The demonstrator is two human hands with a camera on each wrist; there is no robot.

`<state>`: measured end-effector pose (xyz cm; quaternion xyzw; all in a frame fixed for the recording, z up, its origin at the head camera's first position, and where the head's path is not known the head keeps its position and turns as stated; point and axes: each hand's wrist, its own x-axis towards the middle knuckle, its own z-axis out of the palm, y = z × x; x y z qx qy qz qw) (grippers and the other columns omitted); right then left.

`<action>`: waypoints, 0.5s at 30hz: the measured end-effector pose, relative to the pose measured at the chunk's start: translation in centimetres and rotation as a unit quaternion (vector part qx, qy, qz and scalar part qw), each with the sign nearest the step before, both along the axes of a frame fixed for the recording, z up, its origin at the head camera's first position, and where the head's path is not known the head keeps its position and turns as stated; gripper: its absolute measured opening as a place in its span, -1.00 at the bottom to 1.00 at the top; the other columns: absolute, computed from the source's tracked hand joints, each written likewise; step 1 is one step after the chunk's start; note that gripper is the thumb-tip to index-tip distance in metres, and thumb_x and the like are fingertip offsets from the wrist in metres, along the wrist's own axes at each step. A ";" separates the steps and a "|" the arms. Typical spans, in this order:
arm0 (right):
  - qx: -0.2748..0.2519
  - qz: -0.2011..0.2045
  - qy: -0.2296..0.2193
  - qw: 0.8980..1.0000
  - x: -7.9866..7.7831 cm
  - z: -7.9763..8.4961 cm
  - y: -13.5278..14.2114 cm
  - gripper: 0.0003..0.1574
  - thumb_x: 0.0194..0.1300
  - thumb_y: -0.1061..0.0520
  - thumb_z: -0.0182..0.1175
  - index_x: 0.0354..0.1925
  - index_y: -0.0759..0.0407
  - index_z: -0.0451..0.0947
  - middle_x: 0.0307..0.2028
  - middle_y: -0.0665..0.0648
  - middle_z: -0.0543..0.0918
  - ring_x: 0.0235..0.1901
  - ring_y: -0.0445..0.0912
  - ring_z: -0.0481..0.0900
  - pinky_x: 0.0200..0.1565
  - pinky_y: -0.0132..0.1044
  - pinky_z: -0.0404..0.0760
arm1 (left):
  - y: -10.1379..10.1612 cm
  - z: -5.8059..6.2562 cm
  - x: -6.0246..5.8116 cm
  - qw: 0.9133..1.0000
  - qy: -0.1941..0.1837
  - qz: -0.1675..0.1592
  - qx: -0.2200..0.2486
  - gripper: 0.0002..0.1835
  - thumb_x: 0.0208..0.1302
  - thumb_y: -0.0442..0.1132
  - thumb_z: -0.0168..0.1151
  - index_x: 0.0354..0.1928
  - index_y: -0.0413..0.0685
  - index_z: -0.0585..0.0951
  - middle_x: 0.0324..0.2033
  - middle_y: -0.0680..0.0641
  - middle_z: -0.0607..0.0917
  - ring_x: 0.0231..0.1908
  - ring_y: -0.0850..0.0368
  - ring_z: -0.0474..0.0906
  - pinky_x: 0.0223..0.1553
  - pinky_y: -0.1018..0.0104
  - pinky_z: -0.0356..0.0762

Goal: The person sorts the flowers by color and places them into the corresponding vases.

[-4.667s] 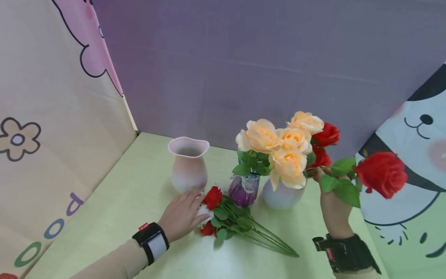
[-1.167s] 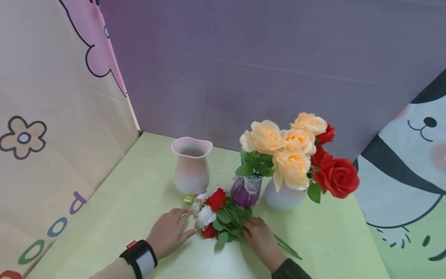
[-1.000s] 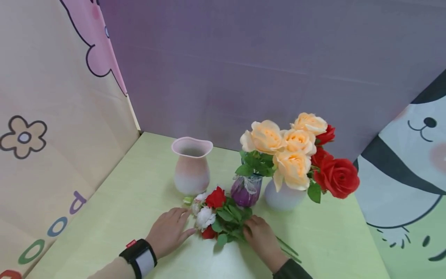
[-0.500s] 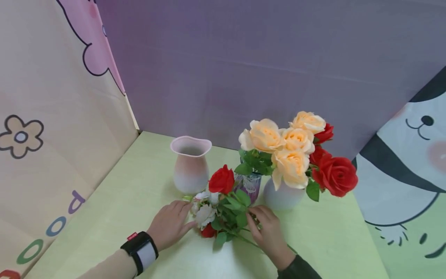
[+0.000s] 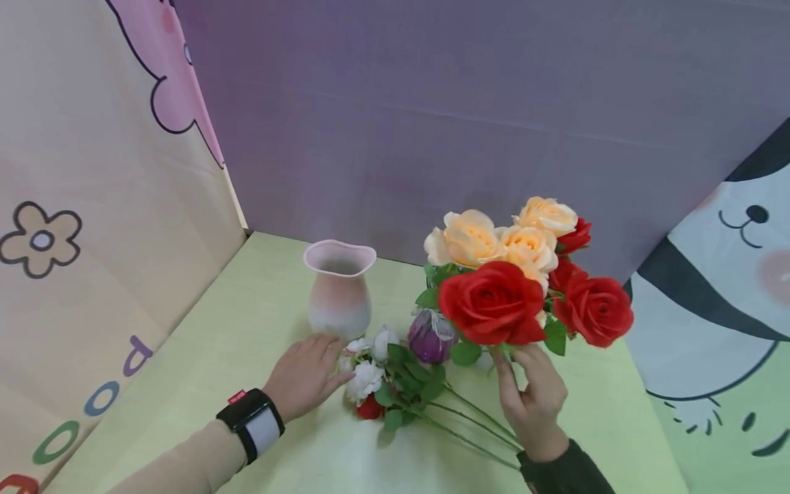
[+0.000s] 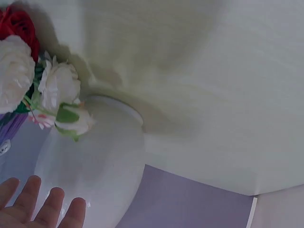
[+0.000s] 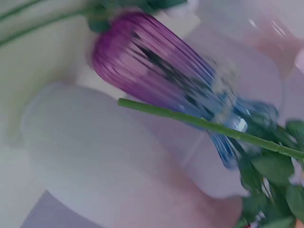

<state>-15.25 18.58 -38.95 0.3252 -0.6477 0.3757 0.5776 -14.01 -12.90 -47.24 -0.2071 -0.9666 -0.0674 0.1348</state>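
My right hand (image 5: pixel 533 398) pinches a red rose (image 5: pixel 494 302) just below its bloom, raised in front of the vases. In the right wrist view the rose's green stem (image 7: pixel 199 122) crosses before the purple-blue glass vase (image 7: pixel 156 61), its cut end free. My left hand (image 5: pixel 308 377) lies with fingers extended beside the white flowers (image 5: pixel 365 381), close to the pink-and-white vase (image 5: pixel 339 302); whether it touches the flowers I cannot tell. Another red rose (image 5: pixel 370 407) lies under those flowers, mostly hidden. In the left wrist view my fingers (image 6: pixel 50 206) hold nothing.
Peach roses (image 5: pixel 469 237) stand in the purple vase, partly covered by the raised rose. Red roses (image 5: pixel 595 312) stand at the right, in the white vase (image 7: pixel 104 147). Loose stems (image 5: pixel 472 412) stretch across the green tabletop (image 5: pixel 210 343). A purple-grey backdrop (image 5: pixel 395 137) closes the rear.
My right hand has let go of one red rose at the right vase, then drawn another from the lying bunch, lifting it up and rightward. The left hand has stayed beside the bunch.
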 end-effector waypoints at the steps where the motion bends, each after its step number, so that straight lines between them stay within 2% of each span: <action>1: -0.021 0.004 0.005 1.000 0.1 0.5 0.0 -0.53 0.37 0.14 0.23 -0.50 0.56 0.57 -0.55 0.36 0.64 -0.41 -0.11 0.63 -0.14 -0.56 0.55 | -0.1 0.2 -0.2 1.000 0.007 -0.002 -0.003 -0.34 0.35 0.24 0.14 0.22 -0.15 0.53 0.11 -0.18 0.63 0.14 -0.11 0.56 0.08 -0.05 0.62; 4: -0.087 0.053 0.014 0.995 0.1 1.8 0.3 -0.63 0.30 0.27 0.27 -0.45 0.65 0.53 -0.49 0.35 0.67 -0.35 -0.20 0.67 -0.14 -0.54 0.60 | -0.4 0.7 -0.6 1.000 0.024 -0.008 -0.008 -0.34 0.34 0.24 0.15 0.22 -0.17 0.53 0.12 -0.20 0.63 0.14 -0.13 0.57 0.08 -0.06 0.62; 7: -0.138 0.123 0.017 0.983 -0.1 2.9 0.8 -0.72 0.24 0.41 0.25 -0.42 0.72 0.47 -0.43 0.35 0.71 -0.36 -0.20 0.70 -0.21 -0.50 0.65 | -0.5 1.2 -1.1 0.999 0.036 -0.012 -0.007 -0.33 0.34 0.22 0.17 0.22 -0.19 0.52 0.14 -0.24 0.62 0.16 -0.16 0.56 0.10 -0.08 0.61; 9: -0.165 0.151 0.021 0.974 -0.2 3.6 1.3 -0.78 0.23 0.47 0.23 -0.39 0.72 0.45 -0.42 0.36 0.71 -0.38 -0.16 0.71 -0.25 -0.49 0.67 | -0.5 1.5 -1.3 0.999 0.038 -0.012 -0.002 -0.31 0.33 0.21 0.18 0.24 -0.22 0.51 0.18 -0.26 0.60 0.18 -0.18 0.54 0.13 -0.09 0.59; 15: -0.254 0.108 0.040 0.960 0.1 5.2 1.5 -0.78 0.19 0.43 0.30 -0.36 0.65 0.48 -0.33 0.27 0.75 -0.27 -0.09 0.74 -0.11 -0.44 0.70 | -0.2 2.6 -1.8 0.999 0.032 -0.008 0.011 -0.26 0.35 0.21 0.16 0.31 -0.26 0.46 0.29 -0.29 0.50 0.26 -0.19 0.48 0.19 -0.09 0.54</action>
